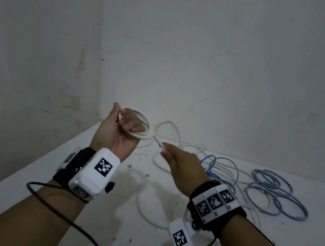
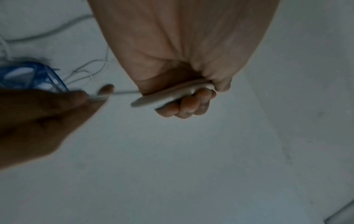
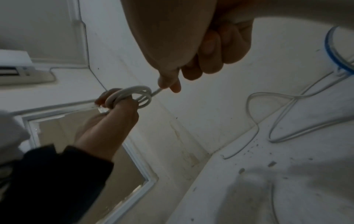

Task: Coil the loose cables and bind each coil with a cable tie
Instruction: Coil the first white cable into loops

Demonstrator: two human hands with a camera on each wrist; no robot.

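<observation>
The white cable (image 1: 168, 128) has its coil at the frame centre, held above the table (image 1: 22, 182) by the left hand (image 1: 118, 131) with fingers curled around it. Just lower right, the right hand (image 1: 180, 163) pinches the free strand, which runs diagonally to the coil.

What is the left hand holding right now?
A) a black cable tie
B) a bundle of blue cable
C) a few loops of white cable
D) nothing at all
C: the left hand has its fingers curled round a small coil of white cable, while the right hand pinches the strand leading into it.
</observation>
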